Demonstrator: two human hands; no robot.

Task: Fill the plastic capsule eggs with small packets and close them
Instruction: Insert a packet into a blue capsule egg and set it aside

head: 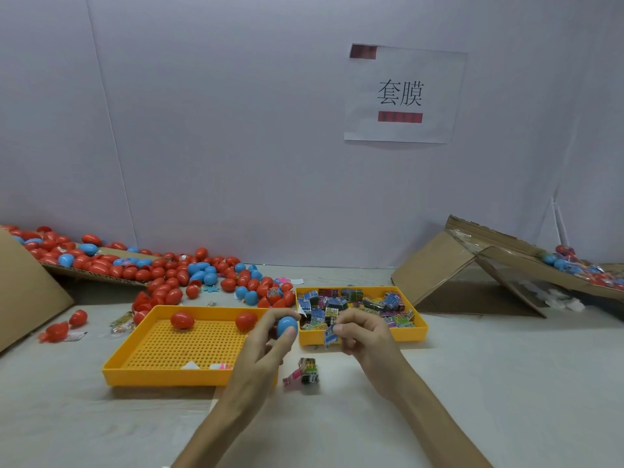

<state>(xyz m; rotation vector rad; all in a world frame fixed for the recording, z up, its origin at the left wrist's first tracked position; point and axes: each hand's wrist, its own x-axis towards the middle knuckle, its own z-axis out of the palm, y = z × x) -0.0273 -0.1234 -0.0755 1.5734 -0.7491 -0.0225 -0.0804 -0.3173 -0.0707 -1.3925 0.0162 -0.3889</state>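
Observation:
My left hand grips a blue capsule egg between thumb and fingers, just above the table in front of the trays. My right hand pinches a small blue packet close to the egg's right. Behind it, a yellow tray is full of several small packets. To the left, a perforated yellow tray holds two red eggs. A loose packet lies on the table between my forearms.
A heap of red and blue eggs spills from a flattened carton at the back left. A tilted cardboard box with more eggs stands at the right. A paper sign hangs on the wall. Two red eggs lie at the left.

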